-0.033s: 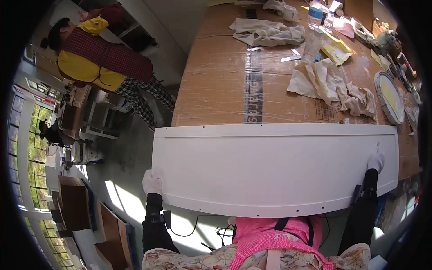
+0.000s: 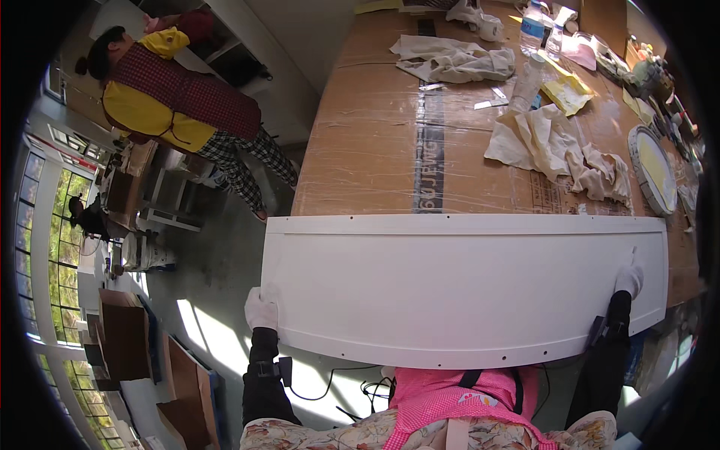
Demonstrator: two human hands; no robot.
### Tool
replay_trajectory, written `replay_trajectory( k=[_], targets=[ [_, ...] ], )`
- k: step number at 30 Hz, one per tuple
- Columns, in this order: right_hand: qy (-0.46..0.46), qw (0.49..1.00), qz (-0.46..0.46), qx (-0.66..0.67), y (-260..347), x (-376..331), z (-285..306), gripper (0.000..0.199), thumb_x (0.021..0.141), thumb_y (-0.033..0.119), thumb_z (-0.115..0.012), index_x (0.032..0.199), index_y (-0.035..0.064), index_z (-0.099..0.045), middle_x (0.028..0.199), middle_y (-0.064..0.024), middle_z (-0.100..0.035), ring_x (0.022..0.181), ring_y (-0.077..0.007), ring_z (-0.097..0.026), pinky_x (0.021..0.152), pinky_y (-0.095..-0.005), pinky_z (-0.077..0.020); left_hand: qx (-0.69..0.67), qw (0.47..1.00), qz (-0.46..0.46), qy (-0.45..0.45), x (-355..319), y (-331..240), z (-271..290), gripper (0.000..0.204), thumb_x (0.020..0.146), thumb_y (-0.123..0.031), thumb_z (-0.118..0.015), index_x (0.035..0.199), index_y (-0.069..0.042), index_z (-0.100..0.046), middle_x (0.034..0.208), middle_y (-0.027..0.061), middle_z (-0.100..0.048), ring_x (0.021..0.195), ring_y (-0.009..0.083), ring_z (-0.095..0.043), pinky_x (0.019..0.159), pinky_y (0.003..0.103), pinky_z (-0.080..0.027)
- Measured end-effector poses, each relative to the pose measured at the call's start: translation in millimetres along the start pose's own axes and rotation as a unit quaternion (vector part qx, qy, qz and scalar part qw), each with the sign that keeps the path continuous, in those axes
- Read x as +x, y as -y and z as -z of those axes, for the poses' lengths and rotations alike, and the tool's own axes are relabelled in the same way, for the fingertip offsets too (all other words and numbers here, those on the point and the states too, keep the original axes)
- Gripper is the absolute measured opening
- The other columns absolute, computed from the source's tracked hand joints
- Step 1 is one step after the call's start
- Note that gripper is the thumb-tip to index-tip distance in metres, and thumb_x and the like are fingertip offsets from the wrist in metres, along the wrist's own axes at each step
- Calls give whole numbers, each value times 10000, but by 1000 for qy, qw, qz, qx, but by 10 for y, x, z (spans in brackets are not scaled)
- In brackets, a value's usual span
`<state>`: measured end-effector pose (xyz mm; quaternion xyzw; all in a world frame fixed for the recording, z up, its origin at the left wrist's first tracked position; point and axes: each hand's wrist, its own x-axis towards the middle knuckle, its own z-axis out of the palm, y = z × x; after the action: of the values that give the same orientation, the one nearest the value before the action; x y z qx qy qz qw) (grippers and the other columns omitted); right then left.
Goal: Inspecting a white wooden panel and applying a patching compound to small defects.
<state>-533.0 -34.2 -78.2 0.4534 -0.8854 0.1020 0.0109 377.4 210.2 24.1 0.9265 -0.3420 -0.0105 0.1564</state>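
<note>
White panel (image 2: 450, 292), left hand (image 2: 261, 309), right hand (image 2: 630, 280) still touching (view shifted)

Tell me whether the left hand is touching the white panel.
Touching: the head view shows the gloved left hand gripping the white panel at its left edge, with no gap between them.

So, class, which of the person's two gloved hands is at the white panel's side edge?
The left hand: it sits at the left edge of the white panel, while the right hand is over the panel's face, inside its edges.
</note>
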Motion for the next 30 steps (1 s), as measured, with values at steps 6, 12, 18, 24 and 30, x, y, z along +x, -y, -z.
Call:
replay_trajectory(
  k=[6, 12, 18, 24, 30],
  targets=[
    [-118, 992, 35, -34, -1246, 482, 89, 442, 1039, 324, -435, 1305, 35, -639, 1172, -276, -669, 1062, -482, -625, 893, -517, -505, -84, 993, 67, 47, -512, -507, -60, 452, 942, -484, -653, 1001, -36, -675, 931, 196, -714, 904, 379, -697, 821, 447, -530],
    [-158, 982, 25, 99, -1091, 531, 129, 419, 1042, 276, -431, 1230, -30, -648, 1174, -264, -676, 1097, -444, -623, 970, -454, -480, -94, 990, 18, 98, -1052, -977, -92, 441, 915, -470, -687, 991, -38, -642, 940, 182, -715, 919, 370, -700, 819, 451, -532],
    [-74, 988, 66, 121, -460, 441, 245, 382, 987, 141, -471, 1302, -18, -618, 1265, -249, -639, 1202, -398, -592, 1051, -408, -443, -217, 957, 37, 189, -1364, -1345, -261, 452, 919, -459, -668, 975, -12, -633, 922, 194, -693, 888, 376, -674, 822, 437, -523],
    [-90, 982, 164, 34, 104, -55, 422, 385, 1011, 176, -505, 1367, 69, -605, 1287, -233, -654, 1159, -404, -631, 987, -439, -499, -357, 879, 76, 307, -1207, -1277, -476, 430, 1001, -398, -611, 1049, 23, -687, 903, 55, -687, 818, 146, -602, 771, 329, -501],
    [30, 920, 367, 132, 2413, -1744, 843, 516, 858, 30, -545, 1359, 145, -595, 1023, -149, -646, 819, -390, -669, 705, -499, -548, -458, 807, 154, 340, -1135, -1360, -346, 435, 1037, -375, -568, 1257, -6, -636, 1145, 63, -685, 1035, 170, -654, 906, 310, -524]
  ],
)
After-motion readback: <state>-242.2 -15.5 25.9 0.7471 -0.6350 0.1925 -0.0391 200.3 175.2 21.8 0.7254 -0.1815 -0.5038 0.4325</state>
